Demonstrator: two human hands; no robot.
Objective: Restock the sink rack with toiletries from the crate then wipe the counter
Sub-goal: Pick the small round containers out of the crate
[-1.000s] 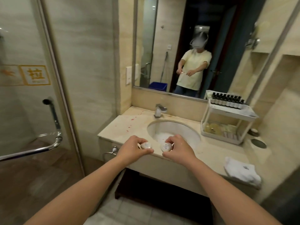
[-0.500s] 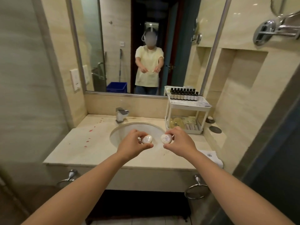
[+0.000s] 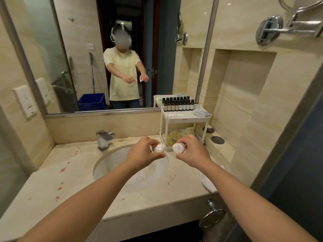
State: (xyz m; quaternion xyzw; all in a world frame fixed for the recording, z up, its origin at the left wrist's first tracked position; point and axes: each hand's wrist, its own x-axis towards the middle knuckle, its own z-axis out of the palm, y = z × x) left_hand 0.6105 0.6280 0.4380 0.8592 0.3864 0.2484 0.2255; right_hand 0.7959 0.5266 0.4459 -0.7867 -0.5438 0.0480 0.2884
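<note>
My left hand [image 3: 142, 152] pinches a small round white wrapped soap [image 3: 158, 148] above the sink basin [image 3: 111, 165]. Beside it, my right hand [image 3: 193, 151] pinches a second round white soap with printed text [image 3: 178, 148]. Both soaps hover just in front of the white two-tier sink rack [image 3: 185, 117] at the counter's back right. Several dark small bottles [image 3: 178, 104] stand on its top tier; yellowish packets lie on the bottom tier. The beige counter [image 3: 57, 186] carries red spots along its left side. A white cloth [image 3: 208, 182] lies at the counter's right edge, partly behind my right arm.
A chrome faucet [image 3: 104, 138] stands behind the basin. The wall mirror [image 3: 111, 55] reflects a person and a blue crate [image 3: 92, 101] on the floor behind me. A round dark drain cover [image 3: 217, 140] sits in the right niche. A chrome towel ring [image 3: 212, 216] hangs below the counter.
The view has swung right and closer to the counter. Both hands, still pinching the soaps, have moved forward toward the rack.
</note>
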